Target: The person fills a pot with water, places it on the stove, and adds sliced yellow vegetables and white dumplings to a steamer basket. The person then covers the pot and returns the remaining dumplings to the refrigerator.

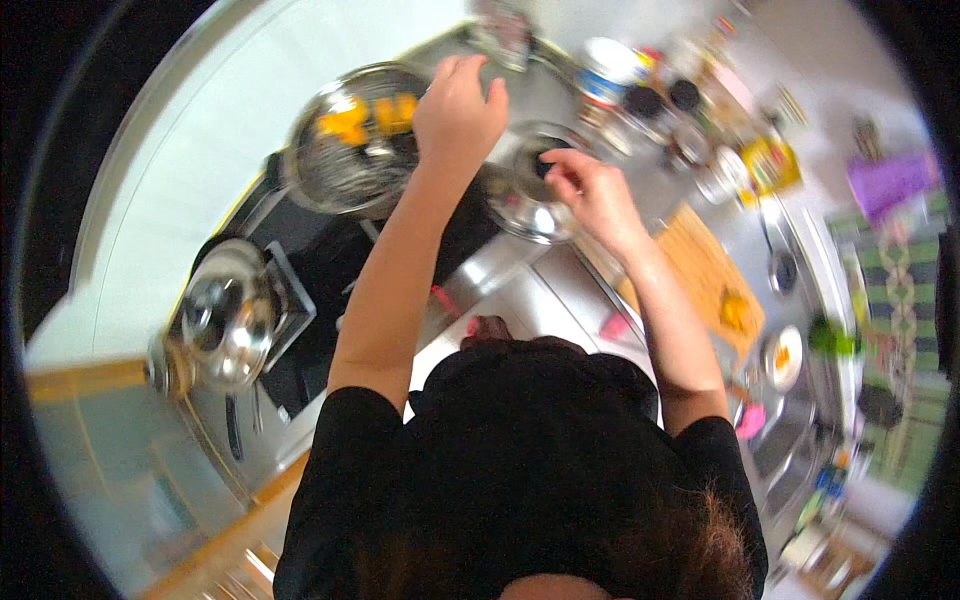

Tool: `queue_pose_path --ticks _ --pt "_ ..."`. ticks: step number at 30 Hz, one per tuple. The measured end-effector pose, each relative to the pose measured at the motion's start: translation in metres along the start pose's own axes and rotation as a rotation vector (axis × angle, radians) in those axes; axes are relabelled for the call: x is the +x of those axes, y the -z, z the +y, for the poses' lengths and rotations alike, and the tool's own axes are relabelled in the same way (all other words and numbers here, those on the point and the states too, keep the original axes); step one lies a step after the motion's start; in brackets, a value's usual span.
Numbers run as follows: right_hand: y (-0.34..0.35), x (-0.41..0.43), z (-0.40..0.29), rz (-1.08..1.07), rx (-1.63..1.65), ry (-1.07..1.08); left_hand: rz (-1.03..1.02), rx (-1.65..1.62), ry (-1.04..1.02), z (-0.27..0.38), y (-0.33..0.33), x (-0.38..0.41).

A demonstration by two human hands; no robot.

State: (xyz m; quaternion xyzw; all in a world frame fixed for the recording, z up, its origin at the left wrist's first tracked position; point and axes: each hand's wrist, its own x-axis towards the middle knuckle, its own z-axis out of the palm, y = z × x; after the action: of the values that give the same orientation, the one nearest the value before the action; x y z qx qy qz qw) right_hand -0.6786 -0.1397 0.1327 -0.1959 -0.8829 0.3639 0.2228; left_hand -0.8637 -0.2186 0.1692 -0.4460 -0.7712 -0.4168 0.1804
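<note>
A metal pan (352, 176) with orange-yellow pieces of food (345, 124) in it stands on the black stovetop (322, 240). My left hand (459, 105) is over the pan's right edge, its fingers apart; I see nothing held in it. To its right, my right hand (585, 184) is beside a round metal vessel with a dark middle (536, 142) and a shiny round lid or bowl (536, 217). Its fingers are bent, and blur hides whether they hold anything.
A second metal pan or lid (229, 315) sits at the stove's left. Right of me lies a wooden cutting board (697, 262) with a yellow piece (733, 309) on it, near a small white plate (783, 358). Jars and a white tub (606, 71) crowd the back counter.
</note>
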Motion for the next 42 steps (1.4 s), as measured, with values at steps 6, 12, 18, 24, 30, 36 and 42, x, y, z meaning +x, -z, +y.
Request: queue_pose_path --ticks 6,12,18,24,30,36,42 --pt "0.074 -0.164 0.123 0.069 -0.157 -0.442 -0.714 -0.229 0.11 0.101 -0.138 -0.106" --pt "0.144 -0.317 0.201 0.485 -0.34 -0.788 -1.321 -0.359 0.081 0.221 -0.239 -0.204" --pt "0.157 -0.361 0.234 0.644 -0.226 -0.877 -1.121 -0.493 -0.099 0.304 -0.311 -0.264" --pt "0.142 -0.348 0.268 0.716 -0.129 -0.885 -1.282 -0.545 -0.044 0.317 -0.356 -0.285" --pt "0.144 -0.335 0.255 0.615 -0.054 -0.794 -1.419 -0.946 0.578 0.285 -0.328 -0.274" --pt "0.122 -0.265 0.201 0.524 0.094 -0.389 -0.906 -1.138 0.399 0.205 -0.238 -0.257" --pt "0.058 -0.13 0.076 0.232 0.332 -0.194 -0.348 -1.037 0.608 0.131 -0.062 -0.192"
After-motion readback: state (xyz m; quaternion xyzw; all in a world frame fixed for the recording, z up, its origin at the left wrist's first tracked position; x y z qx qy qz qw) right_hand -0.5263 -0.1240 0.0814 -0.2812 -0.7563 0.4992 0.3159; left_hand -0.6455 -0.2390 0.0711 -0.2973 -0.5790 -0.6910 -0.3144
